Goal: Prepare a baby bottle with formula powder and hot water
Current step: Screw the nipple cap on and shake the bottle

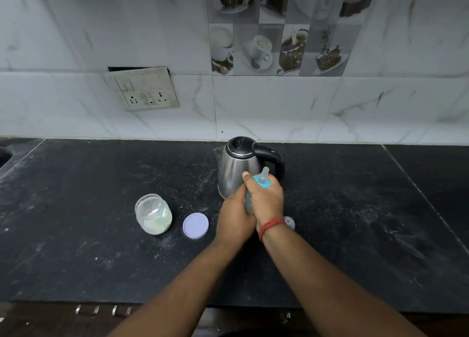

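both hands are on the baby bottle (249, 199) now, held up in front of the kettle (241, 169) at the middle of the black counter (355, 235). the right hand (266, 199) wraps round the top, fingers curled at the blue collar, the clear teat poking out above and tilted to the right. the left hand (234, 218) grips the bottle body lower down. a red thread band (270, 226) sits on the right wrist. left of the hands, the open formula jar (153, 214) stands with pale powder inside, its lilac lid (195, 225) lying flat just beside it. a small clear cap (289, 222) peeks out right of the wrist. no readable writing on bottle, jar or kettle. a switch plate (144, 89) hangs on the far tiled wall.
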Demonstrator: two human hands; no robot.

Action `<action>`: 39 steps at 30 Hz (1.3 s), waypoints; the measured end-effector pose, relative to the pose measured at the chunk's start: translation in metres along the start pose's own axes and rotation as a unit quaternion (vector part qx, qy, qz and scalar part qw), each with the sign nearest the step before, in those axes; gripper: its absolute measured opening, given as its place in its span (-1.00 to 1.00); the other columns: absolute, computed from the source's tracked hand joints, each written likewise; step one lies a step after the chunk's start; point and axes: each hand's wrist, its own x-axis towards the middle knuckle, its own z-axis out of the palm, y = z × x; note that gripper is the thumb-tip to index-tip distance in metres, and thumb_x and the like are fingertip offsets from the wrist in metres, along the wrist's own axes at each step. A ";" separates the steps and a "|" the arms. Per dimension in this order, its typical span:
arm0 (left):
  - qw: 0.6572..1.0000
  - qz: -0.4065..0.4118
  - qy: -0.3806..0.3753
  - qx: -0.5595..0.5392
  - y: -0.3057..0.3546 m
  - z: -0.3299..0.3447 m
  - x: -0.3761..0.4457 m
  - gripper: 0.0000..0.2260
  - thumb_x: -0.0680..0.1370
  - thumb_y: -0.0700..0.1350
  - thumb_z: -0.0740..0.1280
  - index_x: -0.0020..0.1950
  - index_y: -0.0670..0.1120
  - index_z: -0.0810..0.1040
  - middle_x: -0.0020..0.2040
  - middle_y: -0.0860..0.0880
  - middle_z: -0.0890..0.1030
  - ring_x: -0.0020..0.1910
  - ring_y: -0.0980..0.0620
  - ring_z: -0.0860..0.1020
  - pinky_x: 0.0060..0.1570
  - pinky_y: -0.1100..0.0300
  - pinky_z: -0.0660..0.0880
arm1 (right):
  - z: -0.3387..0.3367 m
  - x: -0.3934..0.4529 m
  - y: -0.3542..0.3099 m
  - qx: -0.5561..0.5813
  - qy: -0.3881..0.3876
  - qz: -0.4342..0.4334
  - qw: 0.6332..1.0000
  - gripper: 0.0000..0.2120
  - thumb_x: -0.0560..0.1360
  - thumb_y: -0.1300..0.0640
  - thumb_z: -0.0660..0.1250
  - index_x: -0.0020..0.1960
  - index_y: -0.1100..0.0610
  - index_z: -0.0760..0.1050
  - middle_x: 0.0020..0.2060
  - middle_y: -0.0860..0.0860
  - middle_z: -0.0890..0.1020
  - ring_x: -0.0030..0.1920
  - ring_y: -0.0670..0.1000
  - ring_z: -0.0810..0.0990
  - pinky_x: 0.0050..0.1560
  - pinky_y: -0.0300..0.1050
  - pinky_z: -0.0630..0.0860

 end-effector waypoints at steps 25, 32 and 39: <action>0.992 -0.073 -0.067 -0.078 -0.030 -0.006 0.001 -0.64 0.50 -0.15 0.53 0.24 0.03 0.51 0.08 0.14 0.67 0.06 0.23 0.63 0.08 0.28 0.55 | -0.040 0.004 0.015 -0.113 -0.133 -0.089 0.981 -0.69 0.52 -0.08 0.44 0.14 0.07 0.50 0.14 -0.01 0.52 0.10 -0.10 0.59 0.08 -0.23 0.58; 0.988 -0.121 -0.068 -0.072 -0.063 -0.014 -0.006 -0.62 0.49 -0.10 0.56 0.22 0.00 0.50 0.08 0.07 0.65 0.06 0.11 0.61 0.09 0.25 0.50 | -0.110 0.043 0.050 -0.439 -0.109 -0.109 0.885 -0.72 0.53 -0.01 0.41 0.22 0.03 0.54 0.22 -0.01 0.50 0.30 0.07 0.40 0.33 0.00 0.41; 0.985 -0.141 -0.088 -0.047 -0.078 -0.017 -0.023 -0.63 0.50 -0.10 0.55 0.23 -0.02 0.50 0.04 0.08 0.64 -0.05 0.23 0.56 -0.10 0.47 0.41 | -0.141 0.037 0.078 -0.635 -0.171 -0.120 0.744 -0.48 0.54 0.13 0.36 0.48 -0.04 0.35 0.34 0.04 0.46 0.33 0.14 0.40 0.27 0.07 0.45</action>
